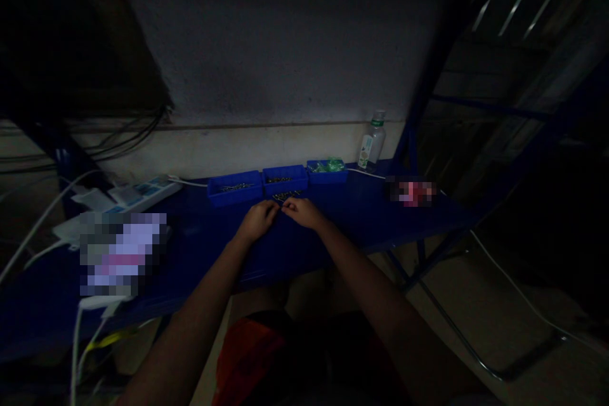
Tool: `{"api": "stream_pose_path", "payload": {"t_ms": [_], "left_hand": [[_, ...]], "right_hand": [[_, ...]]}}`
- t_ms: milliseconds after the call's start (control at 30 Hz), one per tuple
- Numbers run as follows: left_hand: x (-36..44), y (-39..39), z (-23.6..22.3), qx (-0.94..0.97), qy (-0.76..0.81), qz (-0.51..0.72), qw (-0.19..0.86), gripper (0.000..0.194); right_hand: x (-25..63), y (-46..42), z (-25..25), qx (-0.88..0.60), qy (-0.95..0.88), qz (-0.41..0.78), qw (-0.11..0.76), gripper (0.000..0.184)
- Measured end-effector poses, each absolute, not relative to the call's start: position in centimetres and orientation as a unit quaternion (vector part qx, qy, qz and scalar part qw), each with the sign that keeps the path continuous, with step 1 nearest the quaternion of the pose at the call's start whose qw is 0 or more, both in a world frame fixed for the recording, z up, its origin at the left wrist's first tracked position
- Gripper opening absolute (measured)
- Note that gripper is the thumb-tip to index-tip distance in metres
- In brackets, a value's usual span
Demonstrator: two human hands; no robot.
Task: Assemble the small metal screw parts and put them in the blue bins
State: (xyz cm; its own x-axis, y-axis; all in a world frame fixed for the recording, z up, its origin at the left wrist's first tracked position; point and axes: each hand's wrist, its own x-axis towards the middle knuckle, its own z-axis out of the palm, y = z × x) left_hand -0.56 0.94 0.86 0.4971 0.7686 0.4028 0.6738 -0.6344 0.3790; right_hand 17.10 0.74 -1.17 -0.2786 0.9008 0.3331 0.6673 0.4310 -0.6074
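My left hand (259, 219) and my right hand (302, 211) meet fingertip to fingertip over the blue table (285, 250). The fingers of both are pinched closed; whatever they hold is too small and dark to make out. Just beyond the fingertips lies a small heap of metal pieces (288, 195) that look like screws. Behind it stand three blue bins in a row. The left bin (228, 198) has thin, long metal pieces in it, the middle bin (288, 187) has small metal parts, and the right bin (328, 177) has crumpled green clear plastic.
A clear bottle (373, 143) stands upright by the wall at the right. On the left are a white power strip (157, 190) with cables and a blurred-out device (126, 254). Another blurred reddish thing (413, 192) lies at the right end. Blue frame posts flank the table.
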Motion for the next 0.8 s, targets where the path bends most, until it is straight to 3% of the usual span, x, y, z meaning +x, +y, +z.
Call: {"api": "stream_pose_path", "payload": {"t_ms": [800], "left_hand": [[-0.43, 0.75, 1.12, 0.845, 0.417, 0.32, 0.1, 0.023]], "right_hand": [[17.2, 0.83, -1.28, -0.504, -0.778, 0.175, 0.334, 0.02]]}}
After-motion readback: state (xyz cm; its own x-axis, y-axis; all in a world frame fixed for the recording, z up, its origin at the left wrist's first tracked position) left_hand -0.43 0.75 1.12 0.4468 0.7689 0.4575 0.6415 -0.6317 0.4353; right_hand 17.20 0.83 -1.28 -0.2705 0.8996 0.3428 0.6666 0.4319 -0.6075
